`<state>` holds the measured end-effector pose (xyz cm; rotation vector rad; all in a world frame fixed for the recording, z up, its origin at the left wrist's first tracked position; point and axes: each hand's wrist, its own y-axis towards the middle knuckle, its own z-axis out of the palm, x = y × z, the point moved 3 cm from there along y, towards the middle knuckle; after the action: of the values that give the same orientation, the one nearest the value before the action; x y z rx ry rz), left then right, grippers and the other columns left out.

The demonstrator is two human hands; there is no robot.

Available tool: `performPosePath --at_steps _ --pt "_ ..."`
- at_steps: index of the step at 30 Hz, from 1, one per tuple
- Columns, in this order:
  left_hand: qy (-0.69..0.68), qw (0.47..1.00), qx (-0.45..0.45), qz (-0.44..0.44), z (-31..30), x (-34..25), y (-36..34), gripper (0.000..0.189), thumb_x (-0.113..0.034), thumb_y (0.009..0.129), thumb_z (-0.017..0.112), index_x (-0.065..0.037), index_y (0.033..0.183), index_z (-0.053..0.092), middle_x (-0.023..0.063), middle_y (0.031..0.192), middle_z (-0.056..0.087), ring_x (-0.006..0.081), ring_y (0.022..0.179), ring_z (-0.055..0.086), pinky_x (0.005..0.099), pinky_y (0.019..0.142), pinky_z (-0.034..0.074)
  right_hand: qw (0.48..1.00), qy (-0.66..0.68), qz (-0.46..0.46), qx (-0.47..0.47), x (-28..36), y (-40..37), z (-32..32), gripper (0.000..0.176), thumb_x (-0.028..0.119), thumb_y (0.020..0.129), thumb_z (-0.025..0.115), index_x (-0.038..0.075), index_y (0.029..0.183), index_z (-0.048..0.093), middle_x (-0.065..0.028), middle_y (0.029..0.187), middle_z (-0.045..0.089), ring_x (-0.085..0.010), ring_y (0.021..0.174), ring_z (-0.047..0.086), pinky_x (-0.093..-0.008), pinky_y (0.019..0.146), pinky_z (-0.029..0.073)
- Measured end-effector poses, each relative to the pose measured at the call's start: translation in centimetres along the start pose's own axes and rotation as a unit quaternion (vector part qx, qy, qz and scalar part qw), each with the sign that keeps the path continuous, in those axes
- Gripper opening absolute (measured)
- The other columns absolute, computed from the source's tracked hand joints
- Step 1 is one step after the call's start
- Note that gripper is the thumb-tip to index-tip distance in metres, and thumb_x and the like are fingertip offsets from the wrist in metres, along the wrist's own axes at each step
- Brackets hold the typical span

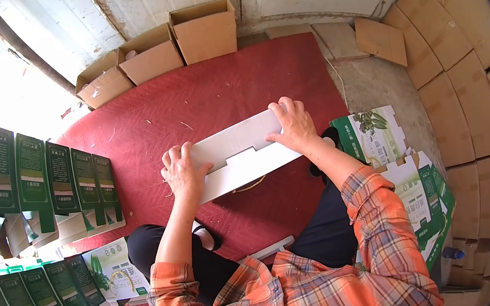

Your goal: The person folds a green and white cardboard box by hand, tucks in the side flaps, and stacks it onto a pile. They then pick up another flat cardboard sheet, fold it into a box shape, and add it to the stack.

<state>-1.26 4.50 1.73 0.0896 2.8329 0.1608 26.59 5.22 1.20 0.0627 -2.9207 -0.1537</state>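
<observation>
A white cardboard piece [246,164] with a notched flap is held up in front of me, tilted a little, above the red mat [218,94]. My left hand [184,173] grips its left end, thumb on the inner face and fingers over the far edge. At the right end my right hand [292,125] holds it the same way, the thumb close to the notch. Beneath the cardboard, a thin curved yellowish item shows in part; what it belongs to is hidden.
Rows of green printed boxes [31,167] stand at the left. Flat printed cartons [381,140] lie at the right. Three open brown boxes [150,57] line the mat's far edge. Brown cartons [469,96] are stacked on the far right.
</observation>
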Motion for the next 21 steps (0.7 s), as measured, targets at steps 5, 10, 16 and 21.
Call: performPosePath --at_steps 5,10,16,21 --pt "-0.248 0.965 -0.07 -0.053 0.6 5.0 1.1 0.027 -0.031 0.086 0.065 -0.005 0.092 0.07 0.0149 0.093 0.063 0.0285 0.086 0.062 0.0382 0.081 0.049 0.965 0.252 0.074 -0.02 -5.0 1.9 0.4 0.034 0.04 0.086 0.066 0.006 0.093 0.069 -0.0108 0.092 0.065 -0.029 0.085 0.062 -0.0386 0.076 0.05" --pt "-0.516 0.762 0.143 -0.364 4.8 11.1 -1.9 0.048 -0.047 0.094 0.056 -0.003 0.112 0.059 0.0045 0.085 0.059 0.0141 0.07 0.055 0.0295 0.057 0.043 0.869 0.417 0.239 0.119 -10.4 -0.8 5.8 0.058 0.054 0.091 0.055 -0.002 0.093 0.07 -0.0155 0.095 0.07 -0.0256 0.084 0.066 -0.0402 0.073 0.051" --pt "-0.562 0.571 0.437 -0.409 10.0 13.3 -6.8 0.058 -0.051 0.094 0.054 -0.005 0.13 0.054 0.0177 0.121 0.062 0.0281 0.1 0.065 0.0467 0.08 0.053 0.733 0.463 0.343 0.361 -8.6 -4.5 2.8 0.067 0.063 0.09 0.051 0.0 0.105 0.069 -0.0161 0.105 0.067 -0.0255 0.093 0.064 -0.0415 0.08 0.051" --pt "-0.535 0.643 0.402 -0.372 5.4 10.4 -6.2 0.045 -0.028 0.094 0.061 0.005 0.125 0.054 0.0181 0.114 0.064 0.0231 0.097 0.065 0.0367 0.079 0.053 0.764 0.474 0.275 0.34 -9.0 -4.7 3.3 0.048 0.042 0.091 0.06 0.001 0.117 0.063 -0.0124 0.109 0.066 -0.0213 0.096 0.063 -0.0391 0.08 0.052"
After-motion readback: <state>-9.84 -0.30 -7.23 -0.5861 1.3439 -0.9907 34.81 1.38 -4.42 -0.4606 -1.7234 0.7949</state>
